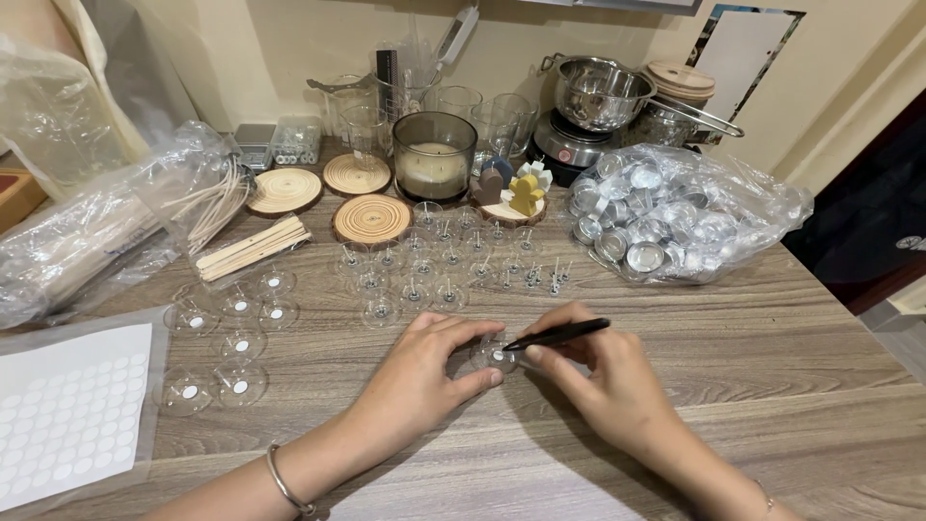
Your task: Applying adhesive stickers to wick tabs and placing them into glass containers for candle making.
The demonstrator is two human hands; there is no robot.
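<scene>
My left hand (424,371) rests on the wooden table (752,357) with its fingertips pinching a small clear plastic cup (494,353) that has a white round sticker in its base. My right hand (603,381) holds black tweezers (559,335), their tip pointing left into that cup. Just beyond the hands stand several clear cups with upright wicks (417,289). To the left lie several clear cups with white stickers only (241,344).
A sheet of white round stickers (68,410) lies at the left edge. Wooden sticks (253,248), wood-slice coasters (371,219), a dark jar candle (433,157), glasses, a steel pot (598,94) and a bag of metal cups (675,212) line the back.
</scene>
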